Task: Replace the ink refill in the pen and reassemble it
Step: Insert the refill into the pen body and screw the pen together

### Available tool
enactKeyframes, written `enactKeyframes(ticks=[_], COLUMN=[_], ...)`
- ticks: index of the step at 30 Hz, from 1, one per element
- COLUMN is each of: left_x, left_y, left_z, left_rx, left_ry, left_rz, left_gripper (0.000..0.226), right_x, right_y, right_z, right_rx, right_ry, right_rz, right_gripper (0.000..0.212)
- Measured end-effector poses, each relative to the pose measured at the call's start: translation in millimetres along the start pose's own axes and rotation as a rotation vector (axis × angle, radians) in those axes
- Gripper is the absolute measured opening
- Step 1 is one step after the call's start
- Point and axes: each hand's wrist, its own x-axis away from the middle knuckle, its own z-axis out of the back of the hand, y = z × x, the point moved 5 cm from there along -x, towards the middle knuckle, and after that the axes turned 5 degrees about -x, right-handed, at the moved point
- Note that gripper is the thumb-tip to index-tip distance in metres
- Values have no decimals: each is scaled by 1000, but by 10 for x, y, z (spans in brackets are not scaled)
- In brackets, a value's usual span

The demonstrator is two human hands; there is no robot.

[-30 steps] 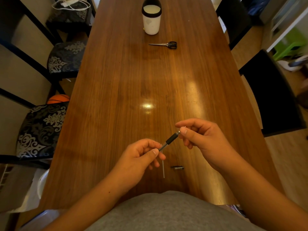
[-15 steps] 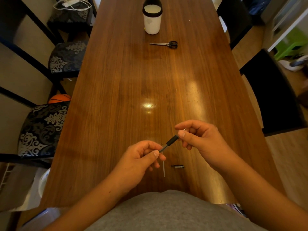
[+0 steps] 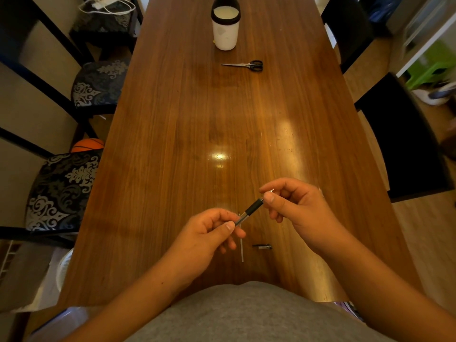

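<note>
A dark pen (image 3: 249,210) with a black grip section is held slantwise above the near part of the wooden table (image 3: 187,134). My left hand (image 3: 209,233) pinches its lower, clear barrel end. My right hand (image 3: 293,206) pinches the upper tip end, where a small metal point shows between the fingers. On the table below lie a thin pale refill tube (image 3: 242,249) and a small dark pen part (image 3: 262,246), both apart from my hands.
Black-handled scissors (image 3: 244,65) and a white cup with a black rim (image 3: 225,28) stand far down the table. Patterned chairs (image 3: 61,188) line the left side, dark chairs (image 3: 404,144) the right. An orange ball (image 3: 87,144) sits on the floor at left.
Both hands have kept their hold on the pen and stayed nearly still; my right fingers shifted slightly at the tip end.
</note>
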Motion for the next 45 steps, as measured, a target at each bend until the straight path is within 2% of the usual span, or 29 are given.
enactKeyframes(ticks=[4,8,14,17,21,23,27,29,32,34,39,42,45], left_x=[-10,-21,-13,-26,-43,-53,-172,-231,-278,-295,-314,-319,-314], left_y=[-33,-57,-43,21,159,184,-38,-164,-356,-506,-843,-1016,-1183], left_z=[1,-4,-13,-2,66,67,22,-4,45,119,246,280,315], left_rx=[14,22,-7,-133,-529,-627,-476,-367,-281,-233,-194,-210,-220], left_ry=[14,15,32,75,212,222,67,2,-11,4,33,35,25], left_rz=[6,12,-16,-86,-302,-376,-222,-146,-62,12,188,259,316], left_gripper=[22,19,20,23,14,13,16,27,40,33,22,20,19], right_x=[-17,-15,-13,-18,-61,-89,-135,-148,-141,-109,36,106,131], right_y=[7,9,22,70,129,137,190,272,466,655,1287,1582,1755], right_z=[10,-7,-7,-9,-32,-53,-90,-86,-4,110,379,442,438], right_rx=[-3,3,-20,-51,-125,-133,-79,-60,-24,79,649,902,1038], right_ry=[-1,-8,30,95,124,121,125,128,145,163,57,-42,-130], right_rz=[-5,10,17,8,-31,-29,-39,-82,-161,-212,-355,-316,-252], right_gripper=[23,9,10,14,17,16,15,14,12,8,20,29,28])
